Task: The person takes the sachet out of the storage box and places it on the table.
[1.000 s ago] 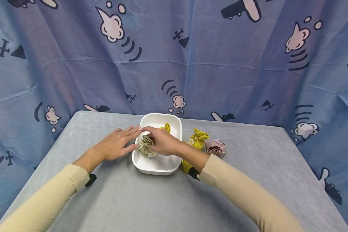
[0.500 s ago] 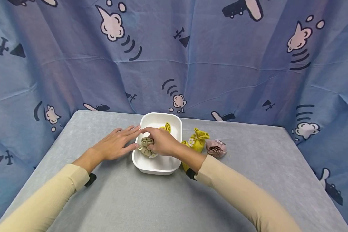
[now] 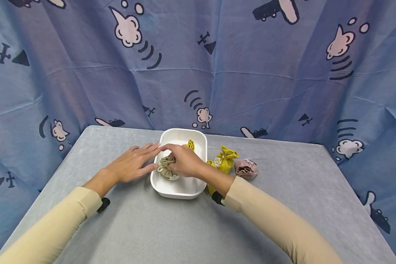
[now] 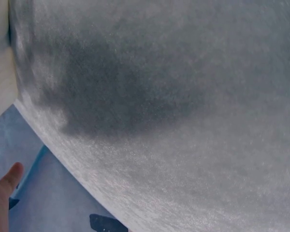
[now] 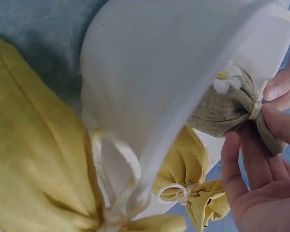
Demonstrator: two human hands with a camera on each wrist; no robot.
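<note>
A grey-green drawstring pouch (image 3: 168, 173) with a white flower sits in the left part of the white tray (image 3: 184, 187). My right hand (image 3: 186, 161) reaches over the tray and pinches the pouch's gathered neck. In the right wrist view, the thumb and fingers close round the cloth above the cord of the pouch (image 5: 215, 113). My left hand (image 3: 128, 165) lies at the tray's left rim with fingers extended, its fingertips right at the edge and near the pouch. Behind the right hand, a yellow pouch (image 3: 190, 145) in the tray is partly hidden.
Right of the tray stands a yellow pouch (image 3: 227, 163) with a white flower. Another yellow pouch (image 3: 211, 189) is partly covered by the right forearm. A pink pouch (image 3: 245, 169) lies farther right. A blue patterned curtain (image 3: 250, 84) hangs behind the grey-covered table (image 3: 145, 227).
The grey-green pouch has tilted and settled slightly lower in the tray, and the right hand has shifted a little with it. The left hand has stayed in place.
</note>
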